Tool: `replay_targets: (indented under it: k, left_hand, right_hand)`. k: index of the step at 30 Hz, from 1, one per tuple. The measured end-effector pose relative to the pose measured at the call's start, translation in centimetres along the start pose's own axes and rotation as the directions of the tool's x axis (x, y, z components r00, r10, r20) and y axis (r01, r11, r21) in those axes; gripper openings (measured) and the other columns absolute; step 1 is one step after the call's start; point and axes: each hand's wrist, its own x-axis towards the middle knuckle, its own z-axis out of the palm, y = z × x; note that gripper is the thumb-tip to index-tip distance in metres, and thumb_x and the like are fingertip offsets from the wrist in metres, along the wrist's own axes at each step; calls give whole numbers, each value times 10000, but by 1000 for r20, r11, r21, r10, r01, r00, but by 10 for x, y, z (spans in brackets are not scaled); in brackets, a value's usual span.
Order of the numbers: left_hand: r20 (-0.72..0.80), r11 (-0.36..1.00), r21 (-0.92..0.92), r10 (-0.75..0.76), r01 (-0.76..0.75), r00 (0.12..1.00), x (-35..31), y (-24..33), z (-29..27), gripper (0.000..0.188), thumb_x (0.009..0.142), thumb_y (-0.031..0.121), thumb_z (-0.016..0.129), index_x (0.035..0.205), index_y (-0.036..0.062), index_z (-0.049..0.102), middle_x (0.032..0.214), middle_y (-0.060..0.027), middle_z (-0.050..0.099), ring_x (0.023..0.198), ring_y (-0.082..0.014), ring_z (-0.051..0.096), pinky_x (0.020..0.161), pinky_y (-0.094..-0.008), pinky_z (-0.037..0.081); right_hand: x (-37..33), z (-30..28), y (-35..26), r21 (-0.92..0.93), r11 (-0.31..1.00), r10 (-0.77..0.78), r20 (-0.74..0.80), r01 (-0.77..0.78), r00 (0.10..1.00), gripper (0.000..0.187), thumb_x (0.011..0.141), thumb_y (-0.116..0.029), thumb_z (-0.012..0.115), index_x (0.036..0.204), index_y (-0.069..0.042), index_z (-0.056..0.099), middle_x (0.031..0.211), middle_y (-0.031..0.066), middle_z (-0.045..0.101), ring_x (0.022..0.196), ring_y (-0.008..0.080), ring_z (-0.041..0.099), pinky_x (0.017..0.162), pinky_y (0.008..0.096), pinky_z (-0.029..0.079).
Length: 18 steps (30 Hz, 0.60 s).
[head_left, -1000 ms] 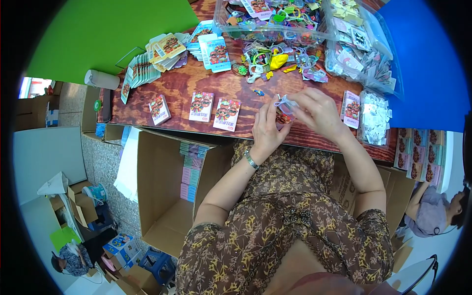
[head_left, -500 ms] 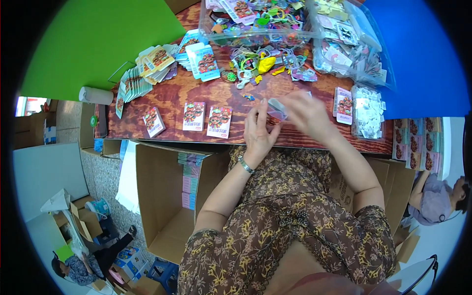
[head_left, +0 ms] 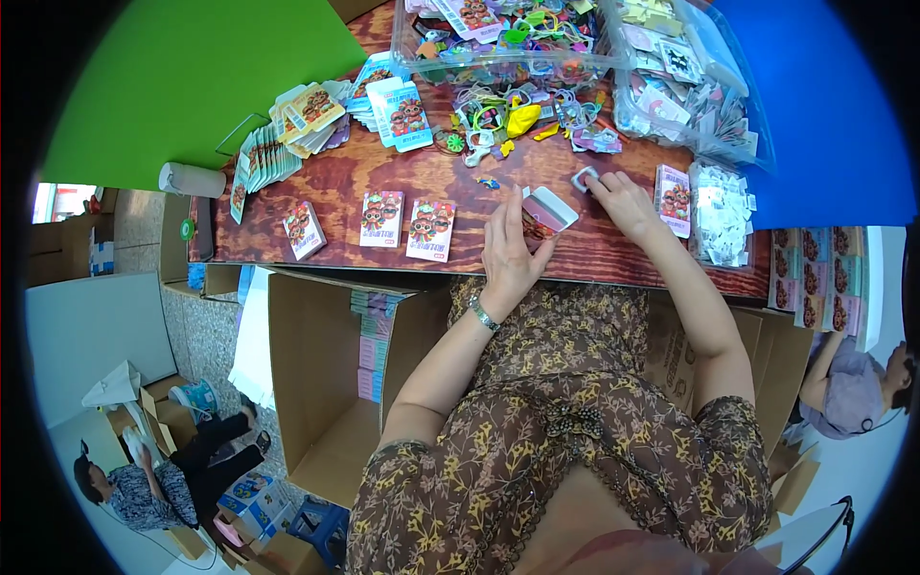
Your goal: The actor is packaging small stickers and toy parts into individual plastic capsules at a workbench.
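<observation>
My left hand (head_left: 506, 251) grips a small printed carton (head_left: 548, 213), its upper end open with a pale flap sticking up. To the right, my right hand (head_left: 628, 206) has its fingertips closed on a small white square piece (head_left: 580, 176) at the tabletop. Left of my left hand lie three small printed cartons: one tilted (head_left: 305, 230), one upright in the middle (head_left: 381, 218) and one nearest my hand (head_left: 431, 230). A tiny blue trinket (head_left: 488, 182) rests just beyond my left fingertips.
Colourful trinkets (head_left: 522, 120) are heaped before a clear bin (head_left: 508, 69). Another clear bin (head_left: 671, 134) holds packets. At right are a carton (head_left: 673, 199) and a white packet stack (head_left: 721, 216). Fanned flat cartons (head_left: 264, 165) lie left. Two people are in the background.
My right hand has moved right and away from the left hand, onto the white piece. The carton in my left hand now shows its open end. A background person at left has shifted.
</observation>
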Motion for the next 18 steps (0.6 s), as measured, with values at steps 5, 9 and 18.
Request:
replay_targets:
  k: [5,9,18]
  left_hand:
    - [11,999,28,-40,40,999,-2,-3,2,955,734,143,824,1528,-9,316,1308,-241,525,1149,-418,538,965,-475,471]
    - [11,1000,22,-1,1,1000,-1,-4,3,958,733,143,824,1529,-10,314,1308,-242,526,1147,-419,539,965,-476,471]
    - [-32,999,23,-27,28,999,-2,-1,2,963,733,172,840,1528,0,323,1290,-234,539,1143,-409,546,948,-469,483]
  right_hand:
    - [-4,-9,-2,376,911,209,-64,-171,976,344,964,-141,619,1307,-113,612,1147,143,644,977,373,660,836,444,553]
    - [15,-10,-18,335,942,98,-176,-34,980,354,944,-132,633,1298,-132,625,1154,131,642,1002,358,655,824,437,557]
    - [42,-14,-28,141,980,137,44,-142,990,134,896,-166,619,1004,-87,631,973,130,663,898,369,676,746,481,561]
